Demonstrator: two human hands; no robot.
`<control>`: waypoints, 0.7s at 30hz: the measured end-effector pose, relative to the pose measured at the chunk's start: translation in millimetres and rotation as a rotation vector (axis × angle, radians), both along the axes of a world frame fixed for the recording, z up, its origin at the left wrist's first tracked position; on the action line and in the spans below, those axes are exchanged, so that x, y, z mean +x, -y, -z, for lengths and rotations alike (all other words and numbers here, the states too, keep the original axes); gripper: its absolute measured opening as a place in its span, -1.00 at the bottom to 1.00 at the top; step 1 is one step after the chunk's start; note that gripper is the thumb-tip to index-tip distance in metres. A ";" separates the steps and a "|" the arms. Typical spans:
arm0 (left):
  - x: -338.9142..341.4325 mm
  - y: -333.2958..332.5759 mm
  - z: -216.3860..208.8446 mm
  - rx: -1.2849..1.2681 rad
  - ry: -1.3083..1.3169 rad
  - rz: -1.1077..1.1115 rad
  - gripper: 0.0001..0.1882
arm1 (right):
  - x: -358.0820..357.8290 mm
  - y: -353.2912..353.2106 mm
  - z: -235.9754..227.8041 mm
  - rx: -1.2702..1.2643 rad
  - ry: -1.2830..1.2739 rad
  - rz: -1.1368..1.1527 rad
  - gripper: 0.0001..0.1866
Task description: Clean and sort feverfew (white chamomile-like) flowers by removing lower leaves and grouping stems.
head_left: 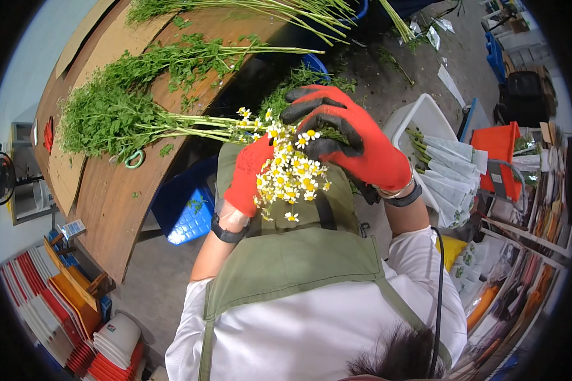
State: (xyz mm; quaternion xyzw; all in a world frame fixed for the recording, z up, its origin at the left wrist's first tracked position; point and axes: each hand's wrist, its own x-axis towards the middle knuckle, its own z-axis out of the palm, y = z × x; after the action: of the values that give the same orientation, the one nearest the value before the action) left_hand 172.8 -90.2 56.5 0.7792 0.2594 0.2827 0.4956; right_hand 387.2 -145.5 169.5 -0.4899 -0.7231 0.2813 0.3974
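Note:
A bunch of small white daisy-like flowers [292, 171] with yellow centres hangs in front of my apron. My left hand [251, 174], in a red glove, is closed around its stems; the glove and blossoms hide most of its fingers. My right hand [356, 136], in a red glove with black fingers, is bent over the upper right of the bunch. Its fingertips curl in by the blossoms and some green leaves; what they pinch is hidden. Left of the bunch, a bundle of leafy stems [114, 114] lies on the wooden table [117, 203], cut ends toward my hands.
More long stems [279, 13] lie at the table's far end. Green-handled scissors [134, 159] rest near its edge. A blue crate [184, 209] stands below. At right are a white tub [419, 114] with wrapped bunches [448, 171] and an orange-red bin [496, 155].

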 end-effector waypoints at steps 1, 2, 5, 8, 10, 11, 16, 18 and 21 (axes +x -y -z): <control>2.2 -1.2 2.7 0.080 0.041 -0.043 -0.74 | -0.4 -0.3 3.9 0.010 -0.077 0.035 -0.63; 2.5 -0.9 2.3 0.081 0.042 -0.045 -0.74 | -0.5 -0.5 5.9 0.010 -0.077 0.033 -0.63; 0.6 -0.8 -0.1 -0.038 0.029 -0.020 -0.71 | -0.7 -2.0 10.4 -0.012 -0.114 0.011 -0.51; -4.2 -2.4 13.2 -0.016 -0.057 -0.015 -0.70 | -2.3 -5.2 14.7 0.024 -0.160 0.005 -0.50; -7.6 -0.5 27.1 -0.052 0.004 -0.046 -0.69 | -4.5 -6.3 16.1 -0.058 -0.577 -0.003 -0.45; -7.4 0.2 27.1 -0.212 0.072 -0.047 -0.68 | -4.8 -7.1 17.1 -0.101 -0.785 -0.009 -0.42; -11.6 4.6 37.9 -0.384 0.153 -0.098 -0.62 | -0.5 -2.4 33.7 -0.048 -0.954 0.158 -0.21; -20.7 2.9 38.5 0.009 -0.029 -0.048 -0.62 | 7.6 3.9 48.0 -0.180 -0.833 0.421 -0.24; -18.1 7.1 39.5 -0.106 0.073 -0.055 -0.64 | 21.4 -8.5 64.4 -0.286 -0.783 0.274 -0.18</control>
State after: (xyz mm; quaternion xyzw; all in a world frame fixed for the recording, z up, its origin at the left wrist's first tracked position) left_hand 154.7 -97.3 17.0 0.7336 0.2772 0.3102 0.5374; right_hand 408.7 -137.0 105.1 -0.4877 -0.4001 0.4879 0.6033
